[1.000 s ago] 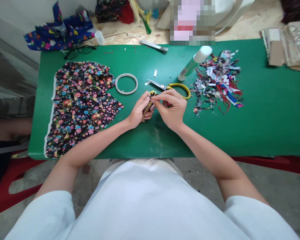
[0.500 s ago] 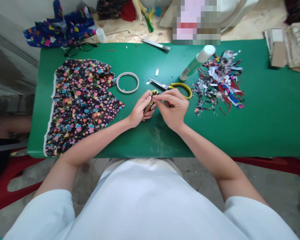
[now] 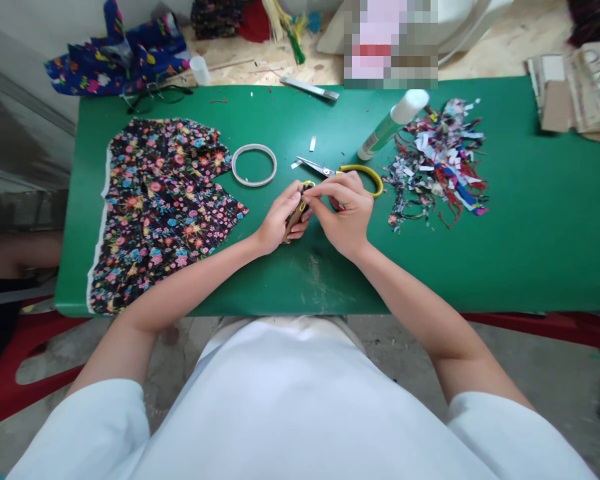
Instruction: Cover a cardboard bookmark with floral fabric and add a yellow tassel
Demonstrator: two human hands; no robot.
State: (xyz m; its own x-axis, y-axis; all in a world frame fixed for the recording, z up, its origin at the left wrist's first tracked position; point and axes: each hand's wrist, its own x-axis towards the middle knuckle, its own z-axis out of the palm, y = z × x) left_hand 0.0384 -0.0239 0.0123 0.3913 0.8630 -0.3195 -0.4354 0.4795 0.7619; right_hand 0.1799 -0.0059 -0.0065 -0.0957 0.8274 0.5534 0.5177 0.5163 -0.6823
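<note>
My left hand is closed around a small brown piece with dark parts and yellow cord; its exact kind does not show. At the piece's upper end, my right hand pinches with thumb and forefinger; what lies between the fingertips is too small to make out. Just beyond the right hand are scissors with yellow-wrapped handles, blades pointing left. A roll of narrow tape lies flat, farther left. Black floral fabric with a white edge is spread by my left forearm.
A glue stick stands behind the scissors, beside a heap of fabric scraps. A snap-off cutter and eyeglasses lie along the green table's back edge. Card pieces sit at the back right, blue printed cloth back left.
The right hand has shifted slightly, its fingers still pinched at the top of the piece. The left hand keeps its hold. The table items lie as before.
</note>
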